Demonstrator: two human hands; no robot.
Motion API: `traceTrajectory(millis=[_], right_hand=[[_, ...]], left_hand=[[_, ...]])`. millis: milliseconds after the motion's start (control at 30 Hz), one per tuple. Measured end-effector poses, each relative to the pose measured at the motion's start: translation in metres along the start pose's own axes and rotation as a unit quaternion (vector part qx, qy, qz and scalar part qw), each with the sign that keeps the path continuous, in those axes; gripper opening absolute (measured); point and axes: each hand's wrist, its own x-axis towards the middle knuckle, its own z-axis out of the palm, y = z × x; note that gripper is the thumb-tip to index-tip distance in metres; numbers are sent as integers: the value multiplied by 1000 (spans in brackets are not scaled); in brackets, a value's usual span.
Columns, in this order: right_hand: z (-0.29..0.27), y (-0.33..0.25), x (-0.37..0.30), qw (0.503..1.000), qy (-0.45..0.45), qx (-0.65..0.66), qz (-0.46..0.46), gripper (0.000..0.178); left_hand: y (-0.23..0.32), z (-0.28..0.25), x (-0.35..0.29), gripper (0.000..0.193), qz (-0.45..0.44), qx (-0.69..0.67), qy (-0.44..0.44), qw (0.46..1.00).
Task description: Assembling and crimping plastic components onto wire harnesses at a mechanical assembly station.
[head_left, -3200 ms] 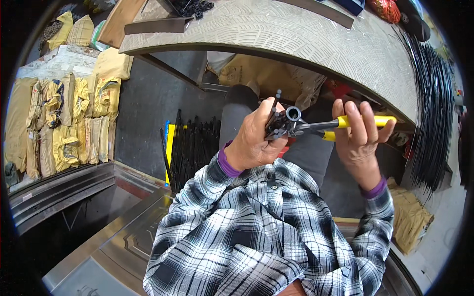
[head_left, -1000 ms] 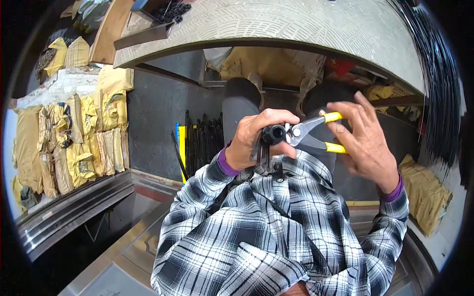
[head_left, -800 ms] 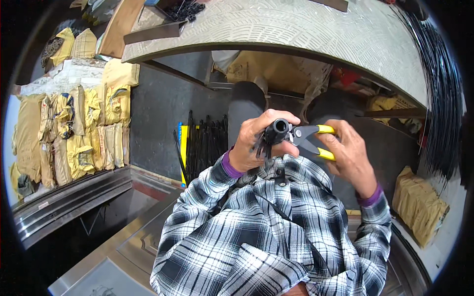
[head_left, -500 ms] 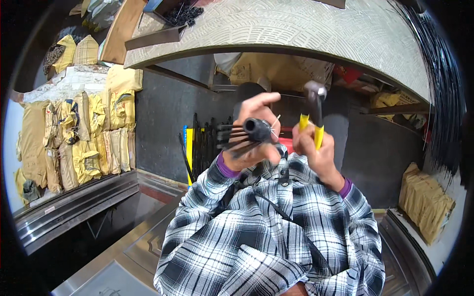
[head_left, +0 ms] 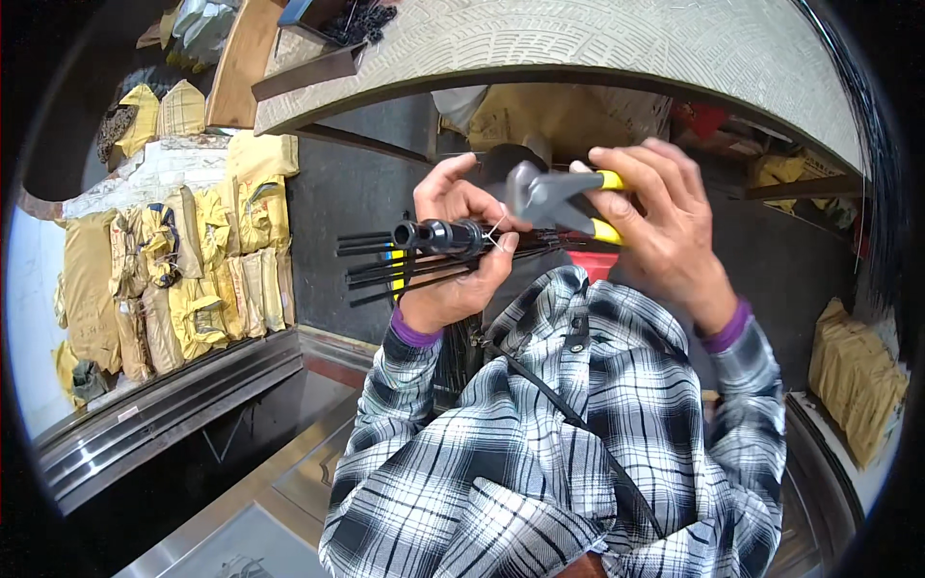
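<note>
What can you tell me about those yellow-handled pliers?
The pliers have a grey head, metallic in look, and two yellow grips that look plastic or rubber. The right hand holds them, its fingers partly hiding the grips, which stand apart. The head points left, near the black tube; whether they touch is unclear. Blur hides how the jaws stand.

A black, white and grey plaid shirt, long-sleeved, shows purple cuffs and a small round button.
</note>
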Motion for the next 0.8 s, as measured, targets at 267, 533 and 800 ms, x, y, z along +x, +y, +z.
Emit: traceTrajectory(millis=[267,533,800], right_hand=[[-9,5,14,960,-57,264,68,48],[29,-21,25,833,-38,517,194,35],[28,-8,1,981,35,176,71,31]], left_hand=[[3,6,4,64,10,66,15,998],[-6,5,1,70,39,78,27,996],[1,8,6,66,20,100,49,994]])
